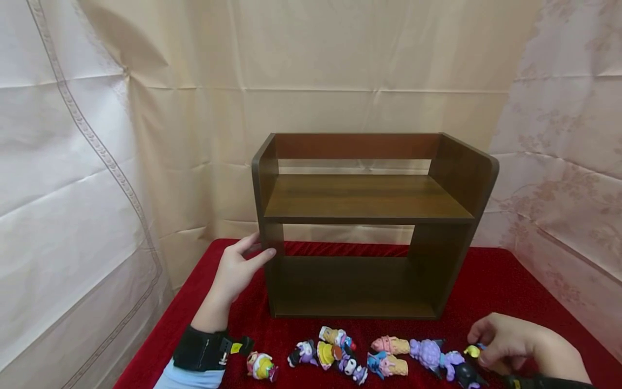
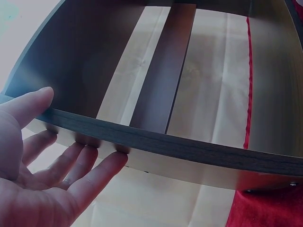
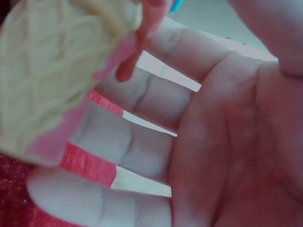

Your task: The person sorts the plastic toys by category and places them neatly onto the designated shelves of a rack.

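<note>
A dark brown two-tier wooden shelf (image 1: 369, 197) stands on a red cloth. My left hand (image 1: 236, 273) grips its left side panel, the thumb inside the edge and the fingers against the outer face (image 2: 156, 168). At the lower right, my right hand (image 1: 529, 346) holds a small ice-cream-cone figurine (image 3: 45, 71) with a waffle pattern and pink drips. Part of that figurine runs out of the right wrist view. Beside the right hand lie a black and purple figurine (image 1: 467, 374) and a lumpy purple figurine (image 1: 427, 352).
In front of the shelf lie more toys: two pink-topped cone figurines (image 1: 391, 344), several clustered purple, yellow and white figurines (image 1: 329, 354), and a yellow-green one (image 1: 262, 367) near the left wrist. Red cloth (image 1: 491, 275) covers the table; a beige curtain (image 1: 364, 48) hangs behind.
</note>
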### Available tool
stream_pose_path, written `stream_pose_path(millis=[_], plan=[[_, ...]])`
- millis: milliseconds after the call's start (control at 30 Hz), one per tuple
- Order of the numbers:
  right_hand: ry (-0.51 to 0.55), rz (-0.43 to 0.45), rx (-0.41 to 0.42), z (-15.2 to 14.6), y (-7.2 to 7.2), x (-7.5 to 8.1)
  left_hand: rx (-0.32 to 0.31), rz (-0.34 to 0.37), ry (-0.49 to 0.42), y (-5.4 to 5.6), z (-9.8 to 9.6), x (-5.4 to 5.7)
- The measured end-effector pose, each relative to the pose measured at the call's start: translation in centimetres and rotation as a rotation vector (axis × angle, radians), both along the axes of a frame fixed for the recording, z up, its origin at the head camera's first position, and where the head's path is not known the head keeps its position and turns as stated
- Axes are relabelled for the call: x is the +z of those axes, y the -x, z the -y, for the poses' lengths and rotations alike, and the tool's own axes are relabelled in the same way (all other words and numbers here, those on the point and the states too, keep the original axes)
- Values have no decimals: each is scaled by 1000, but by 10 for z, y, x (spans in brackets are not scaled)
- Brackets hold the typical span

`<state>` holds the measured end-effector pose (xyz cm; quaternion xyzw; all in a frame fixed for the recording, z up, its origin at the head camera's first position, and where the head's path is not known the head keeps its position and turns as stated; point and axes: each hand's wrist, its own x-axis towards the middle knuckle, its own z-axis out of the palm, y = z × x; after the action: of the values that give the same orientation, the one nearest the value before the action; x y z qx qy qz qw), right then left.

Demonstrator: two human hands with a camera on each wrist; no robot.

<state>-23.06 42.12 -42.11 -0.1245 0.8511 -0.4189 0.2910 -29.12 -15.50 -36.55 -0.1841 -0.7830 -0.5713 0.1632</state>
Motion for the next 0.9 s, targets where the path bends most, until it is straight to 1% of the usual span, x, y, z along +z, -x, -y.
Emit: stream_pose_path(millis=[167, 200, 233, 400, 433, 467, 533, 733, 900], plan=[[45, -52, 35, -5, 4, 1, 9, 8, 5, 0, -1, 0], [52, -67, 42, -5, 5, 2, 14, 13, 10, -2, -2, 2], [57, -84, 53, -6, 6, 2, 18, 18, 13, -5, -3, 5], [51, -197, 103, -5, 10, 7, 13, 12, 13, -5, -3, 4], [51, -221, 109, -4, 10, 8, 10, 6, 11, -4, -2, 2], [48, -245, 111, -3, 9, 10, 7, 2, 9, 0, -1, -1], [43, -290, 111, -1, 9, 12, 7, 3, 10, 0, -1, -1], [18, -405, 76, 5, 6, 22, 0, -5, 9, 0, -1, -1], [9, -503, 29, 11, 3, 28, -2, -7, 7, 0, 0, -1]])
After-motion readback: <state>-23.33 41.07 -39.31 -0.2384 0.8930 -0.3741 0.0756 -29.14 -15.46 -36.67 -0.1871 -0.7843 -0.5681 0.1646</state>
